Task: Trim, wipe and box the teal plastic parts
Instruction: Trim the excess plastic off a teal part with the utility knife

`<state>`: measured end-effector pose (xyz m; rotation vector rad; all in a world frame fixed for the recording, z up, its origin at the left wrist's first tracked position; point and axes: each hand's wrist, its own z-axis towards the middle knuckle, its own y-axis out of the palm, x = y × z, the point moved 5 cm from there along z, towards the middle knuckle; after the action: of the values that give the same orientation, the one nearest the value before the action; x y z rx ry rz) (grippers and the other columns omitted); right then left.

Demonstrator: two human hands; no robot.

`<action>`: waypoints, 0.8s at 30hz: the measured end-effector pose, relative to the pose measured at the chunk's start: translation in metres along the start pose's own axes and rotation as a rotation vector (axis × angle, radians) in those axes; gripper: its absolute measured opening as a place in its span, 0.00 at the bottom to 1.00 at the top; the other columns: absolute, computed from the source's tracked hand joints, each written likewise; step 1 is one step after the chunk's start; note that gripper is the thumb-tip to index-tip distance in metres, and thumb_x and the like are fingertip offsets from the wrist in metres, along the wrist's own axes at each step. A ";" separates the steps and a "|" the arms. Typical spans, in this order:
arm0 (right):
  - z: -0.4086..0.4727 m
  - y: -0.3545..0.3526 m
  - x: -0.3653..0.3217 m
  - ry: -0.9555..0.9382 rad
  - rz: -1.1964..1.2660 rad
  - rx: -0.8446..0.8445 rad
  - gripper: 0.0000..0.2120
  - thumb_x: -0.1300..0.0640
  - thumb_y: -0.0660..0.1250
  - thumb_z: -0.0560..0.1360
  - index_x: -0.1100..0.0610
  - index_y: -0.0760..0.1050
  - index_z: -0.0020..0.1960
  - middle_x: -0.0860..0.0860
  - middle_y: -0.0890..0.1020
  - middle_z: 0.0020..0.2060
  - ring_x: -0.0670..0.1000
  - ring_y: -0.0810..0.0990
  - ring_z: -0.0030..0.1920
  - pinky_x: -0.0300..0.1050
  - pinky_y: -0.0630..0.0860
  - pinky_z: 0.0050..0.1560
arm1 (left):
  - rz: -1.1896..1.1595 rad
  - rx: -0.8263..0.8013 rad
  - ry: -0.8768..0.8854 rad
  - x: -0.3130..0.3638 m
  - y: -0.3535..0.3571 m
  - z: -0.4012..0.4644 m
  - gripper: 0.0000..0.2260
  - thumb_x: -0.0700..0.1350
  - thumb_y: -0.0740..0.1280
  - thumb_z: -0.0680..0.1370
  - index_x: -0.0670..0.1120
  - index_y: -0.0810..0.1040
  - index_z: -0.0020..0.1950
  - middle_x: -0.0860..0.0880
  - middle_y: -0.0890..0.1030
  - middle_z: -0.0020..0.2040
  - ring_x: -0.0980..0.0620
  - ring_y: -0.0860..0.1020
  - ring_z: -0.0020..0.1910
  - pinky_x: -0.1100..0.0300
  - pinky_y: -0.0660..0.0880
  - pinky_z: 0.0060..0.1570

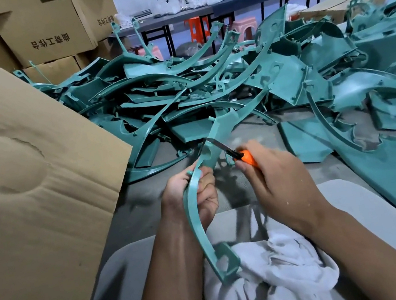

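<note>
Head view showed you at the trimming step. Your left hand (194, 198), at about 6 o'clock in the frame, had its fingers curled tight round the curved teal part (195, 211), holding it near its upper bend. The part arched from the pile at 12 o'clock down over your lap, and its flat slotted end (226, 264) lay against the white cloth (280, 275) at 6 o'clock. Your right hand (281, 177), just toward 3 o'clock of the left, was wrapped round the orange-handled knife (246, 157). Its dark blade (220, 146) pointed toward 10 o'clock and met the part's edge just above your left thumb. The hand was a little blurred, so how each finger sat on the handle could not be told.

Beyond your hands, from 11 to 3 o'clock, lay the pile of teal parts (232, 80) on the grey table (142, 202), seemingly untrimmed. A big cardboard box (25, 180) stood at 9 o'clock with a flap hanging over the table edge; its inside was hidden. More cartons (46, 31) were stacked at 11 o'clock.

Judging by this, the next move called for running the blade along the edge away from your left thumb, then laying the knife down so that the cloth in your lap could take the part for wiping. Boxing at 9 o'clock would come after.
</note>
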<state>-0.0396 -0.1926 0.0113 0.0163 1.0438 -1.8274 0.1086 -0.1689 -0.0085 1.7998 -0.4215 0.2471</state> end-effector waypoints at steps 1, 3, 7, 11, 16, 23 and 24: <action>0.000 -0.003 0.002 0.017 0.023 0.037 0.11 0.49 0.56 0.87 0.54 0.72 0.54 0.40 0.71 0.34 0.43 0.69 0.31 0.38 0.62 0.33 | 0.004 0.005 0.001 0.000 -0.001 0.000 0.25 0.38 0.49 0.84 0.37 0.75 0.31 0.49 0.66 0.28 0.59 0.63 0.15 0.66 0.60 0.10; 0.002 -0.007 0.008 0.073 0.018 0.108 0.12 0.49 0.55 0.88 0.55 0.73 0.55 0.44 0.73 0.34 0.45 0.71 0.32 0.41 0.63 0.33 | 0.013 0.008 0.000 0.000 -0.001 0.001 0.26 0.38 0.49 0.84 0.37 0.76 0.31 0.49 0.66 0.28 0.59 0.63 0.15 0.67 0.60 0.10; 0.005 -0.002 0.003 0.068 -0.044 0.093 0.14 0.47 0.53 0.88 0.54 0.72 0.53 0.44 0.72 0.34 0.44 0.69 0.31 0.40 0.61 0.31 | 0.007 0.006 -0.011 -0.003 -0.001 0.002 0.22 0.37 0.52 0.82 0.37 0.75 0.31 0.49 0.67 0.27 0.59 0.63 0.15 0.66 0.62 0.11; 0.002 0.006 -0.003 0.023 -0.054 0.028 0.16 0.44 0.51 0.87 0.52 0.71 0.52 0.41 0.71 0.35 0.46 0.69 0.32 0.43 0.63 0.32 | -0.032 0.011 -0.034 -0.004 -0.002 0.002 0.19 0.37 0.53 0.80 0.38 0.73 0.31 0.49 0.67 0.27 0.59 0.64 0.14 0.66 0.64 0.13; 0.005 -0.003 0.004 0.105 -0.009 0.148 0.17 0.45 0.51 0.87 0.54 0.73 0.55 0.47 0.76 0.37 0.48 0.70 0.33 0.39 0.61 0.33 | -0.005 0.026 -0.054 -0.008 -0.002 0.004 0.18 0.36 0.54 0.78 0.38 0.73 0.30 0.50 0.66 0.27 0.59 0.64 0.14 0.66 0.62 0.11; 0.003 0.007 -0.002 -0.008 -0.054 0.006 0.15 0.42 0.52 0.87 0.51 0.71 0.54 0.43 0.76 0.36 0.50 0.74 0.33 0.49 0.72 0.32 | -0.144 0.034 -0.090 -0.004 -0.013 0.006 0.14 0.34 0.52 0.76 0.37 0.71 0.33 0.47 0.69 0.27 0.56 0.66 0.14 0.66 0.62 0.12; 0.003 0.005 -0.002 -0.017 -0.047 0.026 0.14 0.43 0.52 0.87 0.51 0.71 0.55 0.44 0.77 0.38 0.50 0.75 0.35 0.50 0.73 0.34 | -0.148 0.043 -0.092 -0.004 -0.014 0.006 0.14 0.34 0.52 0.76 0.37 0.71 0.34 0.47 0.69 0.27 0.55 0.67 0.14 0.66 0.62 0.12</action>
<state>-0.0336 -0.1941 0.0105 -0.0081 1.0161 -1.8805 0.1104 -0.1712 -0.0242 1.8802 -0.3479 0.0704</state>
